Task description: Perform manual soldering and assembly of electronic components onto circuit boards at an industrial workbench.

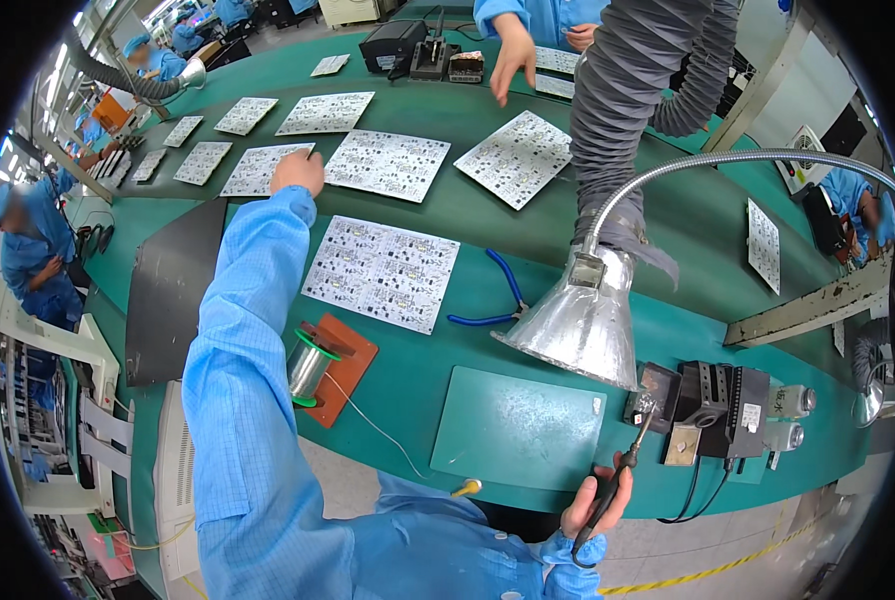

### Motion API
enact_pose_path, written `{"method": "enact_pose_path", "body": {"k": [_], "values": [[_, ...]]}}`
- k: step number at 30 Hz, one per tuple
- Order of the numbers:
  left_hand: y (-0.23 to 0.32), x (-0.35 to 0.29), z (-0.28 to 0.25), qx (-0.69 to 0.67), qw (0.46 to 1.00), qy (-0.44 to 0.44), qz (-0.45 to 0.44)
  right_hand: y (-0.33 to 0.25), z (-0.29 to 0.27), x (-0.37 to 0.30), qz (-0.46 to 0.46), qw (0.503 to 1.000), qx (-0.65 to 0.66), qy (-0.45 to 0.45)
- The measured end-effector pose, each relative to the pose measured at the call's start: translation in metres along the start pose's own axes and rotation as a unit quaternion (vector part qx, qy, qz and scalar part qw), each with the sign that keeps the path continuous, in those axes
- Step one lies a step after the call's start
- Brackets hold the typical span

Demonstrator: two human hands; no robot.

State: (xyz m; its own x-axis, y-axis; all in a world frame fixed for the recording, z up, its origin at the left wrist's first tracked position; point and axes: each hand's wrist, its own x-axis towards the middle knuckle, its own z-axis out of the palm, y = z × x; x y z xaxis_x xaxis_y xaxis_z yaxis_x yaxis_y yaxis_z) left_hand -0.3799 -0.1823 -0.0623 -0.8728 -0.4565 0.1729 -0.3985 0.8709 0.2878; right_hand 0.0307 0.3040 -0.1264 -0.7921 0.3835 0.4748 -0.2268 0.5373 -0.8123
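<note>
My left hand (298,172) reaches far across the green bench, fingers resting on the edge of a white circuit board panel (260,170). Another white circuit board panel (382,272) lies closer to me in front of my body. My right hand (595,505) is at the bench's near edge, closed around the black handle of a soldering iron (628,462) whose tip points up toward its holder (656,392). A spool of solder wire (310,366) lies on an orange pad (348,370) by my left forearm.
Blue-handled cutters (500,298) lie right of the near panel. A silver fume-extractor hood (580,320) on a grey hose hangs over the green mat (518,425). Several more panels cover the far bench. Another person's hand (513,55) rests at the far side. Black station boxes (728,400) sit right.
</note>
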Motion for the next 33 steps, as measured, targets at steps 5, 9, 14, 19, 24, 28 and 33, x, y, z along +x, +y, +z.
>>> {"method": "enact_pose_path", "body": {"k": [5,9,14,19,24,28,33], "values": [[0.016,-0.037,0.001,0.105,0.986,-0.039,0.124,-0.004,0.002,0.004,0.012,1.0,0.009,0.007],[0.034,-0.086,-0.045,0.134,0.951,-0.279,0.016,-0.009,0.003,0.006,0.018,1.0,0.011,0.021],[0.006,-0.112,-0.047,-0.054,0.942,-0.328,-0.037,-0.006,0.003,0.003,0.018,0.999,0.027,0.016],[0.0,-0.123,-0.051,-0.261,0.918,-0.293,-0.055,-0.008,0.004,0.004,0.008,0.999,0.03,0.028],[-0.03,-0.12,-0.023,-0.323,0.931,-0.169,-0.013,-0.008,0.006,0.006,0.007,0.998,0.046,0.031],[-0.024,-0.131,-0.044,-0.5,0.831,-0.228,-0.082,-0.008,0.004,0.006,0.003,0.999,0.037,0.029],[-0.026,-0.135,-0.045,-0.533,0.819,-0.208,-0.045,-0.006,0.001,0.002,0.016,0.999,0.043,0.025]]}}
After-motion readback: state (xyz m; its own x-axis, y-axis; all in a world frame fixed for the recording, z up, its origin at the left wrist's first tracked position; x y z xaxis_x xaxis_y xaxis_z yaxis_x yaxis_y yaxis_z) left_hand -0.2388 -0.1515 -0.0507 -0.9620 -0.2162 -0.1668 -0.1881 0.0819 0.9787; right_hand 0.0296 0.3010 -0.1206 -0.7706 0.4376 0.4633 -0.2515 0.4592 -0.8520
